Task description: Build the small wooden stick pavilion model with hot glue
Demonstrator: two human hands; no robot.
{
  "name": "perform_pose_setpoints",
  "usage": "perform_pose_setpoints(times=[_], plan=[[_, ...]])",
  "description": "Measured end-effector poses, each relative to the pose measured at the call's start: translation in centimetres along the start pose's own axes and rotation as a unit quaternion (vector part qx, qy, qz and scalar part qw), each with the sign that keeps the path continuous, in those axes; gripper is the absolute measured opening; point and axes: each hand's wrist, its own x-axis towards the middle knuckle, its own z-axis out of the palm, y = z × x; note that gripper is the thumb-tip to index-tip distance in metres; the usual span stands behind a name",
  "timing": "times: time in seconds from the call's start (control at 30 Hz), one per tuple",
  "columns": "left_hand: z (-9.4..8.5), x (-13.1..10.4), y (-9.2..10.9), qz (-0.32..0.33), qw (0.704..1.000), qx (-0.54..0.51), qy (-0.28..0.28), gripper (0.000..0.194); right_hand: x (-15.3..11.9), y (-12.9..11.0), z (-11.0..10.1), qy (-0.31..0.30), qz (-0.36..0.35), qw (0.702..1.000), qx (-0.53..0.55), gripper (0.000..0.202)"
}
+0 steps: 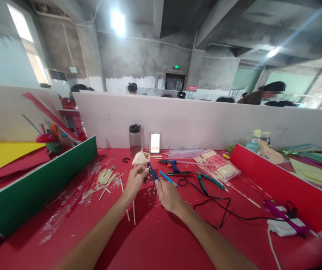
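Observation:
My right hand [169, 195] is closed round a dark blue hand tool [153, 173] that looks like pliers or cutters, its head pointing away from me. Beside that head, the thumb and fingers of my left hand [135, 182] are pinched together; what they hold is too small to make out. Just beyond the left hand stands a small model house [140, 157] of pale wooden sticks with a pointed roof. Its lower part is partly hidden by that hand. Two long sticks [134, 213] lie under the left wrist, and wood crumbs are scattered between my hands.
Cut sticks [107, 180] lie left; a bagged bundle of sticks [218, 165], green-handled pliers [210, 183], a blue glue gun [172, 164] and a black cable [229, 202] lie right. A bottle [135, 139] and phone [155, 143] stand behind. Green [45, 183] and red boards [279, 187] flank me.

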Motion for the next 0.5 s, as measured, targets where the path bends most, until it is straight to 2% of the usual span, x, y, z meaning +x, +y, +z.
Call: perform_pose_setpoints(times=[0.13,0.5], plan=[[0.1,0.0,0.2,0.011,1.000,0.013,0.002,0.031,-0.1,-0.1,0.4,0.013,0.010,1.000,-0.013,0.046],[0.1,0.2,0.2,0.041,0.999,0.012,0.013,0.031,-0.4,-0.4,2.3,0.053,0.061,0.994,0.069,0.053]])
